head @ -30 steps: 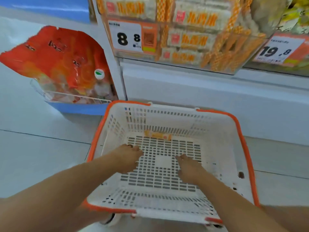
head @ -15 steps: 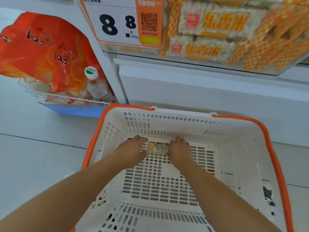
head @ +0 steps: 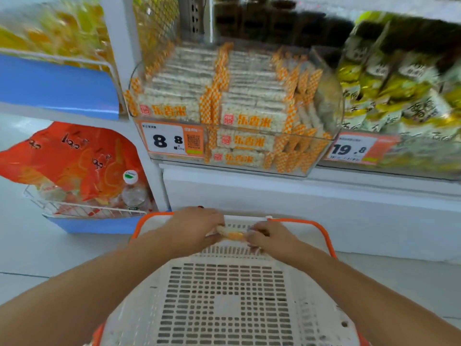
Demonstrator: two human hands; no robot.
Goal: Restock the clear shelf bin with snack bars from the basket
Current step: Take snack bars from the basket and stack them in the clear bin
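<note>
A single snack bar (head: 230, 234) in a white and orange wrapper is held lengthwise between my hands, above the far end of the white basket (head: 224, 303) with an orange rim. My left hand (head: 193, 229) grips its left end and my right hand (head: 270, 237) grips its right end. Straight ahead and higher stands the clear shelf bin (head: 324, 143), stacked with several rows of the same orange-checked bars. No other bar shows on the basket's slotted floor.
A price tag reading 8.8 (head: 172, 141) hangs on the bin's front. A second bin of yellow-green packets (head: 399, 96) sits to the right, above a 19.8 tag. Orange bags and a bottle (head: 131, 191) fill a wire rack at lower left.
Both hands reached to the bar at the far end of the basket, took its ends and lifted it off the floor. My view has tilted up to the shelf bin.
</note>
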